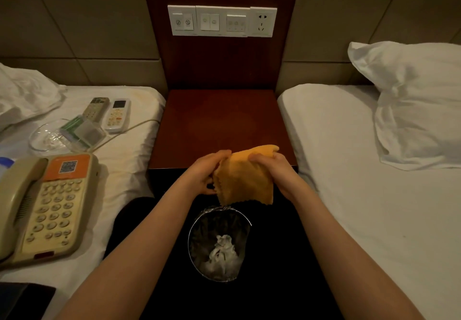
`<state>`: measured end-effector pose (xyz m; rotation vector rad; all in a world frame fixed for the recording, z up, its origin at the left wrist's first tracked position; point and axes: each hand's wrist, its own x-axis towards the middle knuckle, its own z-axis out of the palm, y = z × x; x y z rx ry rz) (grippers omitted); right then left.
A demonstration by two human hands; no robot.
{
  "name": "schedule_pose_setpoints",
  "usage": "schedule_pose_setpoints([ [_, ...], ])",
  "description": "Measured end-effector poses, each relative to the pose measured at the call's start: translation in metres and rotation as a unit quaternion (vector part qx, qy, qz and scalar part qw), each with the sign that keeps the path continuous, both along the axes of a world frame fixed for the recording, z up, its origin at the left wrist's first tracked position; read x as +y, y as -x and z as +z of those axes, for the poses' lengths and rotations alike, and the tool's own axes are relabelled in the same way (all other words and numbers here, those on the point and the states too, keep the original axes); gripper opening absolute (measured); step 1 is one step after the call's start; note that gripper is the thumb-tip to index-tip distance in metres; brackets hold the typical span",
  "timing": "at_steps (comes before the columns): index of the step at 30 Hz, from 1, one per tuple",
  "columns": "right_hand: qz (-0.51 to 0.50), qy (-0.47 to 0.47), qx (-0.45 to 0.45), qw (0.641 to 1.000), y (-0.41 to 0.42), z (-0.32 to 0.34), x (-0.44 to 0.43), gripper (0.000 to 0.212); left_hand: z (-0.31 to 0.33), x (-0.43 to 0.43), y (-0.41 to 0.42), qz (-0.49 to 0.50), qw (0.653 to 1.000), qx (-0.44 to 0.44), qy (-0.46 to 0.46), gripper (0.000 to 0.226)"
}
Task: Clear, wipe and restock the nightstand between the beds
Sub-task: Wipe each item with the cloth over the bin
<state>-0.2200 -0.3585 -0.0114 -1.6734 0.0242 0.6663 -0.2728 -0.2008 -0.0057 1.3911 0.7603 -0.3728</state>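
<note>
Both hands are up at the front edge of the nightstand [219, 120], and the top is bare, dark red wood with nothing on it. The left hand [207, 172] and the right hand [277, 172] each have their fingers closed on the orange cloth [245, 177], pinching it along its upper edge so it hangs down between them, just above the lined bin [219, 245] on the floor. Crumpled tissue sits in the bottom of that bin.

Over on the left bed, near its nightstand-side edge, wait the telephone [47, 205], two remote controls [107, 114], a glass ashtray [48, 136] and a small clear box [83, 130].

The wipe looks like the step in hand here. The risks, as I judge them: a slack grip drops the cloth straight into the bin below. And the phone cord trails across the sheet towards the nightstand, so a careless sweep or lift could snag it and drag the telephone off the bed.
</note>
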Motion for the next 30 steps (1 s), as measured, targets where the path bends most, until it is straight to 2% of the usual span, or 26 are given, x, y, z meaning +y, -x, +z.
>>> schedule_pose_setpoints([
  [3,0.003,0.001,-0.007,1.000,-0.003,0.002,-0.005,0.017,0.001,-0.002,-0.004,0.022,0.999,-0.023,0.031,0.028],
  [6,-0.043,-0.010,0.005,0.999,-0.005,-0.002,-0.010,0.018,0.003,-0.008,-0.014,0.042,0.998,-0.043,0.032,0.041],
  [8,-0.084,-0.029,0.045,0.995,-0.005,-0.006,-0.014,0.016,0.009,-0.013,-0.022,0.057,0.997,-0.039,-0.014,0.043],
  [10,-0.097,-0.043,0.050,0.993,-0.006,-0.008,-0.020,0.010,0.016,-0.015,-0.031,0.031,0.992,-0.035,-0.116,0.039],
  [12,-0.119,-0.052,0.010,0.991,-0.005,-0.005,-0.025,0.005,0.021,-0.016,-0.034,-0.025,0.971,-0.070,-0.229,0.029],
  [13,-0.138,-0.051,-0.020,0.989,-0.005,-0.004,-0.028,0.007,0.023,-0.017,-0.035,-0.039,0.962,-0.101,-0.252,0.028],
  [15,-0.176,-0.021,-0.098,0.979,-0.006,0.000,-0.034,0.015,0.025,-0.020,-0.037,-0.062,0.961,-0.144,-0.229,0.039],
  [17,-0.199,0.011,-0.171,0.965,-0.008,0.003,-0.044,0.014,0.030,-0.028,-0.040,-0.104,0.968,-0.165,-0.159,0.055],
  [19,-0.222,0.000,-0.185,0.957,-0.012,0.006,-0.055,0.009,0.030,-0.038,-0.046,-0.149,0.960,-0.176,-0.157,0.060],
  [21,-0.237,-0.043,-0.166,0.956,-0.014,0.008,-0.069,0.014,0.029,-0.049,-0.053,-0.168,0.943,-0.183,-0.222,0.053],
  [23,-0.218,-0.051,-0.169,0.960,-0.017,0.007,-0.085,0.030,0.027,-0.062,-0.061,-0.166,0.927,-0.194,-0.274,0.043],
  [27,-0.173,0.040,-0.207,0.962,-0.023,0.005,-0.113,0.052,0.027,-0.085,-0.076,-0.146,0.927,-0.225,-0.261,0.025],
  [30,-0.203,0.091,-0.235,0.946,-0.028,0.002,-0.130,0.041,0.029,-0.102,-0.086,-0.164,0.922,-0.223,-0.270,0.021],
])
